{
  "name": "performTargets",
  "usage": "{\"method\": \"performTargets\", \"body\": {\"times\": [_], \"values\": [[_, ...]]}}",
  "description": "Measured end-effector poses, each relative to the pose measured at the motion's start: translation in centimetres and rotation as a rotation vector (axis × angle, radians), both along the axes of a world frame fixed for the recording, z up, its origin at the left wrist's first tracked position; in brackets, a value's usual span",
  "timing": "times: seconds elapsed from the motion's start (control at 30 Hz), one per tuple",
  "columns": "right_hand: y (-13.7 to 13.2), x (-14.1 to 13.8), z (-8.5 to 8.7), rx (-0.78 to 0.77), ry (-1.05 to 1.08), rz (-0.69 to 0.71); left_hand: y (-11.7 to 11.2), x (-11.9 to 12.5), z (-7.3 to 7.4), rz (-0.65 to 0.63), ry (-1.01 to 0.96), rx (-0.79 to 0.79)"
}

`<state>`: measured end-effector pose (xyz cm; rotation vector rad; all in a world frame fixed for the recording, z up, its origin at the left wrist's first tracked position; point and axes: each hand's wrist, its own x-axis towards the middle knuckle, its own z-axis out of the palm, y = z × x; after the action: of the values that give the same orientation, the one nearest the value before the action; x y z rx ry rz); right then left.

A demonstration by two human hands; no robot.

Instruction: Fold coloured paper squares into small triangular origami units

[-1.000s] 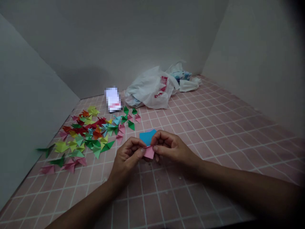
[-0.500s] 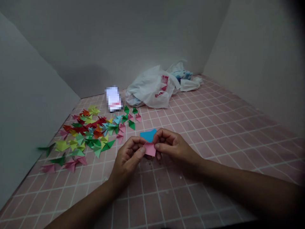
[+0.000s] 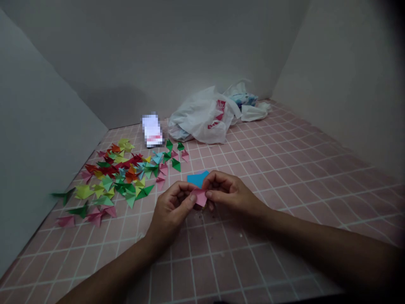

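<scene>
A small pink piece of paper [image 3: 200, 197], creased and tilted, is pinched between both hands. My left hand [image 3: 174, 207] grips its left side with the thumb on top. On its right side, the thumb and fingers of my right hand [image 3: 229, 192] press together. Just beyond my fingertips lies blue paper [image 3: 196, 179], partly hidden behind my hands. To the left, many folded paper figures [image 3: 126, 171] in red, green, yellow, pink and light blue are spread over the tiled surface.
A phone [image 3: 152, 130] with a lit, blurred screen leans near the back wall. Right of it sits a white plastic bag [image 3: 202, 116] with red print, and a crumpled bag [image 3: 243, 101] behind. Pink tiles [image 3: 300, 169] run between grey walls.
The pink paper has turned slightly in my fingers and now looks more like a diamond. Both hands stay almost in the same place; the view has shifted a little.
</scene>
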<state>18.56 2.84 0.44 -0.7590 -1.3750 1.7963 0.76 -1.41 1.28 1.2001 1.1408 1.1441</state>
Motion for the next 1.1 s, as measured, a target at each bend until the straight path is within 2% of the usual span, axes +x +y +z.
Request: {"method": "performTargets", "body": {"times": [0.17,0.47,0.63,0.93,1.1], "values": [[0.0,0.0,-0.1,-0.011,-0.001,-0.032,0.0,0.0,0.2,-0.019,-0.008,-0.029],[-0.2,-0.1,0.3,-0.037,-0.045,-0.026,0.3,0.0,0.1,0.019,0.034,-0.037],[-0.5,-0.2,0.7,-0.049,-0.092,-0.022,0.3,0.1,0.1,0.048,0.038,0.003],[-0.5,-0.3,0.4,-0.064,0.008,-0.006,0.4,-0.5,-0.8,0.046,-0.016,-0.042],[-0.6,-0.2,0.3,-0.069,0.049,-0.018,0.2,-0.5,-0.7,0.064,0.023,-0.018]]}}
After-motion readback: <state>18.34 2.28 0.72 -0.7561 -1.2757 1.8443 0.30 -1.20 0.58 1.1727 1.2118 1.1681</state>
